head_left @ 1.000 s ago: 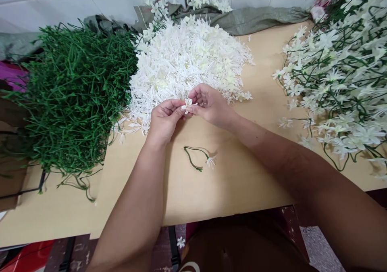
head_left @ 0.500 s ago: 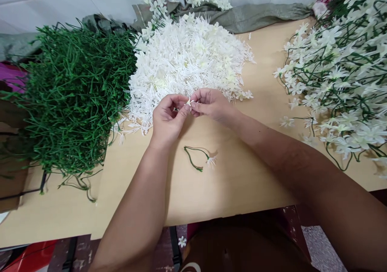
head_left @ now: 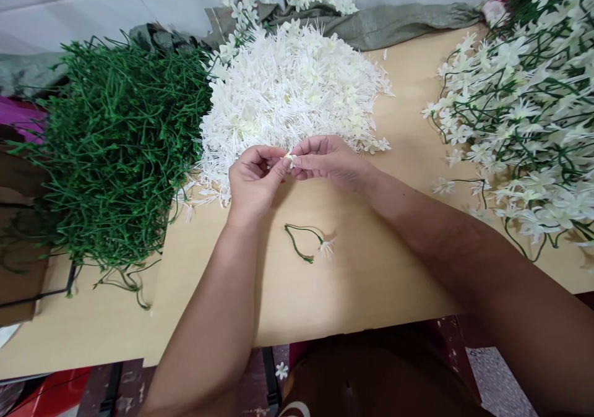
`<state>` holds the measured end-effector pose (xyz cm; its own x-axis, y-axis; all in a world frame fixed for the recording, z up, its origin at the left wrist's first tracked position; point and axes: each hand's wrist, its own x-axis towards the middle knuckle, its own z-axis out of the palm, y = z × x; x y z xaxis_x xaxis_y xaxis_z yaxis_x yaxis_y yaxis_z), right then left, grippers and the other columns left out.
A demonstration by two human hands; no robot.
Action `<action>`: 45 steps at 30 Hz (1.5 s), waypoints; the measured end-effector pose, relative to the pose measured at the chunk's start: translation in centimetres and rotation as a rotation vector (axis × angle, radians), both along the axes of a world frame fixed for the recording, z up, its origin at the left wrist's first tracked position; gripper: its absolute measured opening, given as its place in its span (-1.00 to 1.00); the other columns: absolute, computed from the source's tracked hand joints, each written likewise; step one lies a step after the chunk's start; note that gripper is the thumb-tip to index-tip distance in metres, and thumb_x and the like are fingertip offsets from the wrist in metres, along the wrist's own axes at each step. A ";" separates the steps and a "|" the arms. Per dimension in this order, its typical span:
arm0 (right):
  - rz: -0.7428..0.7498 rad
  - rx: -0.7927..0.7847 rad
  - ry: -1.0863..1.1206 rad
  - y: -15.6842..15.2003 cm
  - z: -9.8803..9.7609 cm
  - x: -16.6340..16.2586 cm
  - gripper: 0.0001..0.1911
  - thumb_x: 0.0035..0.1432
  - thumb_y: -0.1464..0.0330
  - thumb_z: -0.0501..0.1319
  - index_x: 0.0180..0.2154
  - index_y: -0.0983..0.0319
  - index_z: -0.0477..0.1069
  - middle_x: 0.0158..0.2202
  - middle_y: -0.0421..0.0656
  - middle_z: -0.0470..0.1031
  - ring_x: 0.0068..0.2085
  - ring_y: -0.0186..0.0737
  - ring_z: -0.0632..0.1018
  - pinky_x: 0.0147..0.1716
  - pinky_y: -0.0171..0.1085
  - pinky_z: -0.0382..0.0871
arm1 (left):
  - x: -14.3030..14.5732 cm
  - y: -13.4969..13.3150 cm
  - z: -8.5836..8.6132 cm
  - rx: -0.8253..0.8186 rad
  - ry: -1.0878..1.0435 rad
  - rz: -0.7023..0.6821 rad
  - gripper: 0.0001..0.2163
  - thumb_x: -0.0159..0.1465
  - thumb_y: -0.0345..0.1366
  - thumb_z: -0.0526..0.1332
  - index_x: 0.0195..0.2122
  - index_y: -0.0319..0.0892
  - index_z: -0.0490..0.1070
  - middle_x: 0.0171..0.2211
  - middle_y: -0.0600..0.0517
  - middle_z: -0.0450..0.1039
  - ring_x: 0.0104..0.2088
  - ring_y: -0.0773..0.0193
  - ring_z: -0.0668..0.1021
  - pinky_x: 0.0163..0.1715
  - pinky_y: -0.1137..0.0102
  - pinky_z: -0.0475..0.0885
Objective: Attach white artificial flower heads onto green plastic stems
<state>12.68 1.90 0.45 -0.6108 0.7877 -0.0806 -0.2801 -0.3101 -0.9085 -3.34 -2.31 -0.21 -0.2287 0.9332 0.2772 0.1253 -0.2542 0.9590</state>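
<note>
My left hand (head_left: 253, 182) and my right hand (head_left: 329, 160) meet fingertip to fingertip over the wooden table (head_left: 371, 281), both pinched on a small white plastic flower (head_left: 290, 157), which is mostly hidden by the fingers. Just behind them lies a heap of loose white flower pieces (head_left: 292, 92). A green forked stem with one white flower on it (head_left: 309, 244) lies on the table just in front of my hands, untouched.
A big pile of bare green stems (head_left: 111, 138) fills the left side. Finished stems with white flowers (head_left: 520, 107) are heaped at the right. A grey-green sack (head_left: 394, 24) lies along the tiled wall. One white flower (head_left: 281, 370) is on the floor below the table edge.
The fingers have closed tighter around the small flower, so less of it shows. Both hands stay in nearly the same place; the left one shifted slightly up and right.
</note>
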 end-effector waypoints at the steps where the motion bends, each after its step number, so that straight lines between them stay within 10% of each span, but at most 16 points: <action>1: -0.002 0.004 -0.002 0.0 0.0 0.0 -0.74 -0.11 0.38 0.53 -0.39 0.31 0.51 -0.46 -0.21 0.58 -0.40 -0.41 0.58 -0.29 -0.37 0.56 | 0.0 0.0 0.1 -0.011 -0.003 0.004 -0.82 0.03 -0.42 0.48 -0.44 -0.18 0.49 -0.56 0.12 0.43 -0.57 0.42 0.44 -0.56 0.45 0.37; 45: 0.025 0.048 0.029 0.1 0.1 0.4 -0.72 0.01 0.29 0.47 -0.50 0.31 0.45 -0.50 -0.22 0.50 -0.40 -0.44 0.53 -0.30 -0.39 0.51 | -0.2 -0.4 0.1 0.096 0.126 -0.047 -0.85 -0.01 -0.39 0.46 -0.46 -0.15 0.51 -0.42 0.06 0.47 -0.40 0.36 0.48 -0.45 0.45 0.36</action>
<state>13.13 1.98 0.55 -0.6322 0.7744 -0.0247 -0.2992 -0.2735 -0.9141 -3.54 -2.73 -0.11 -0.1430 0.9097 0.3898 0.2292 -0.3527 0.9072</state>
